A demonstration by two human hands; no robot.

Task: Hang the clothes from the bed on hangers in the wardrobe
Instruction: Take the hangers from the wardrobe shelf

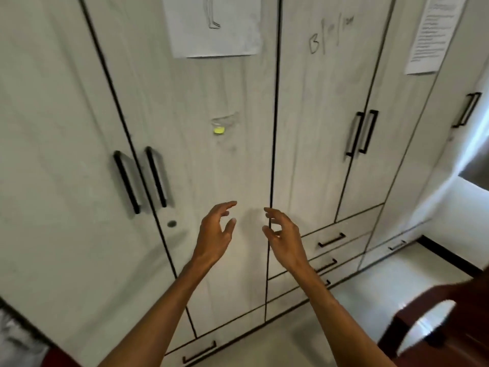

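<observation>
Fingers (227, 206) loosely spread, left hand (214, 234) and right hand (287, 235) empty, wardrobe (66, 128) shut, interior hidden

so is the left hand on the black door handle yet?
Apart. Head view shows bare door panel between the left hand and the nearer black handle; the hand holds nothing.

Home bedroom — pale wardrobe (225, 168) doors with black handles (127, 182), drawers (332, 239) below, taped paper sheets (211, 25)
</observation>
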